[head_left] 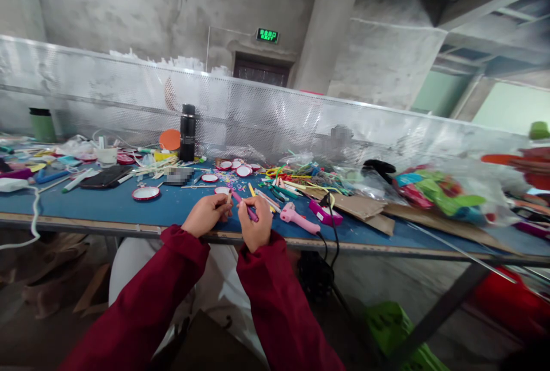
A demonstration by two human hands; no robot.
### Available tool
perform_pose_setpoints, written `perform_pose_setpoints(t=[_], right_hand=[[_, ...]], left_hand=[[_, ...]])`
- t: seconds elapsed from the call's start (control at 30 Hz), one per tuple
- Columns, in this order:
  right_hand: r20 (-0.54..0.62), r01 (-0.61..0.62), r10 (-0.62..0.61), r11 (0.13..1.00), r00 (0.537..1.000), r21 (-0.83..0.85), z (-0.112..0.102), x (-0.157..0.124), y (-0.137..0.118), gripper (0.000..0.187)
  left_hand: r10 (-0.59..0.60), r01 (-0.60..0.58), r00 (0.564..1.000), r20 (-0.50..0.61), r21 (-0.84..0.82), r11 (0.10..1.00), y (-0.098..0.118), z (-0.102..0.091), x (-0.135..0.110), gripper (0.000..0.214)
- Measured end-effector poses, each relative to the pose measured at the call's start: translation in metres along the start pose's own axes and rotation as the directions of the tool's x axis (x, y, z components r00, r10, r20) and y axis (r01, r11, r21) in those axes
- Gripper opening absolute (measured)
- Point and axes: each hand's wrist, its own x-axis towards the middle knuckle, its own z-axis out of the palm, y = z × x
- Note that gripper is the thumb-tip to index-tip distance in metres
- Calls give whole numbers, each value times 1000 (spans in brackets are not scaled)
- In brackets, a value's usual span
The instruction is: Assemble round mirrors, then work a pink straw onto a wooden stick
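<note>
My left hand (207, 214) and my right hand (256, 222) meet near the front edge of the blue table (103, 206), both in dark red sleeves. The right hand is closed around a thin magenta stick (246, 208) that points up and left. My left hand's fingers pinch together at that stick's upper end; what they grip there is too small to make out. A pink glue gun (298, 218) lies just right of my right hand, its black cord (331, 228) running off the table edge.
Red-rimmed round discs (146, 193), coloured sticks and scraps litter the table. A black flask (187, 132) stands before a perforated metal screen (266, 113). Cardboard pieces (365, 208) and a bag of bright items (433, 193) lie to the right. A green crate (399, 336) sits below.
</note>
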Motion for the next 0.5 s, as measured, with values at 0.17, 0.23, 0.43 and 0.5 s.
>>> perform_pose_setpoints(t=[0.17, 0.23, 0.43, 0.5], right_hand=[[-16, 40, -40, 999, 999, -20, 0, 1, -2, 4], [-26, 59, -60, 998, 998, -24, 0, 1, -2, 4], [-17, 84, -85, 996, 996, -33, 0, 2, -3, 6], [-15, 91, -92, 995, 996, -41, 0, 2, -4, 6]], left_hand=[[-1, 1, 1000, 1, 1, 1000, 0, 0, 0, 21], [-2, 2, 1000, -2, -2, 1000, 1, 0, 0, 21], [0, 0, 1000, -4, 7, 1000, 1, 0, -1, 20], [-1, 2, 1000, -7, 12, 1000, 0, 0, -1, 19]])
